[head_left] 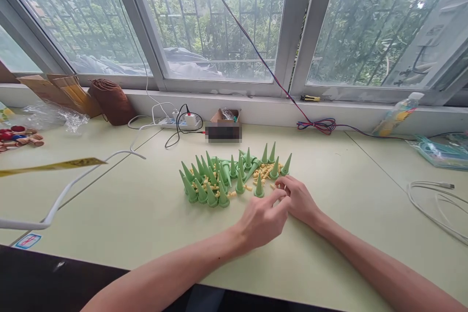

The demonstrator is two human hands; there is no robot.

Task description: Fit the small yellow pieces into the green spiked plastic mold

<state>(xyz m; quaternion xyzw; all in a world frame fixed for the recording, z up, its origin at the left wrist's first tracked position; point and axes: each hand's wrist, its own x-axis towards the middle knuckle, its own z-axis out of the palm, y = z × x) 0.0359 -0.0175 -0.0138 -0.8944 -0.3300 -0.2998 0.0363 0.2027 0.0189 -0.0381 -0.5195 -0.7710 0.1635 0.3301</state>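
Observation:
Several green cone-shaped spikes (223, 195) stand on the pale table in a loose cluster, and a few lie on their sides among the others. Small yellow plastic fittings (260, 175) are strewn between them. My left hand (266, 217) is closed, thumb and fingers drawn together just in front of a single upright spike (259, 187); anything in its pinch is hidden. Beside it, my right hand (298, 200) has bent fingers at the pile's right edge, close to a small yellow fitting (272, 186). My left hand partly covers the right fingertips.
Behind the cluster sits a small open cardboard box (234, 116) near a power strip (179, 121) with cables. A tied red-blue wire bundle (321, 126) lies by the sill. A bottle (400, 114) and a white cable (427, 190) are to the right; a white tube (60, 200) is left.

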